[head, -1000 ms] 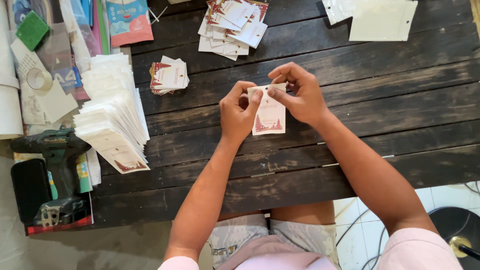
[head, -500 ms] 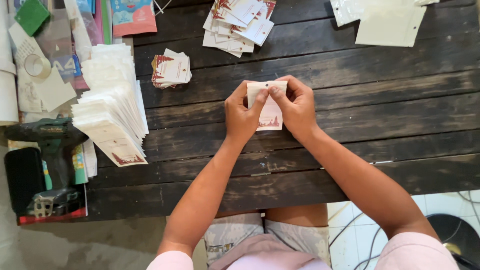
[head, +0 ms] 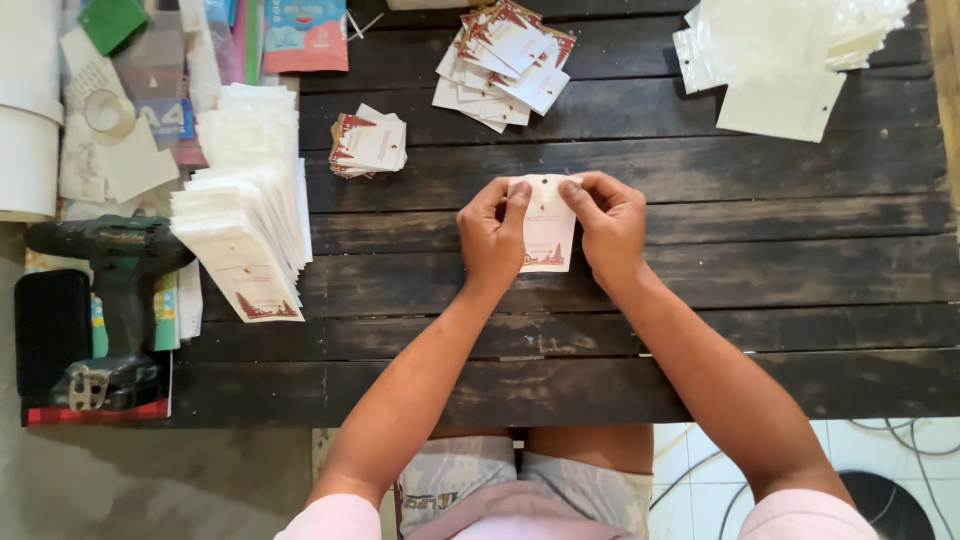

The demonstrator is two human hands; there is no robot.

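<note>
Both of my hands hold one small white pouch (head: 547,228) with a red printed card inside, flat against the dark wooden table (head: 700,180). My left hand (head: 492,235) pinches its top left corner with thumb and fingers. My right hand (head: 611,227) presses its top right edge. The pouch has a small punched hole near its top edge.
A fanned stack of filled white pouches (head: 245,225) lies at the left. A small pile of red and white cards (head: 368,144) and a looser pile (head: 505,63) sit behind. Empty clear pouches (head: 785,55) lie far right. A green cordless drill (head: 105,300) rests at the left edge.
My fingers have slid outward along the pouch's top edge and pressed it flatter on the table. The view has shifted slightly, so the table items appear lower and further right.
</note>
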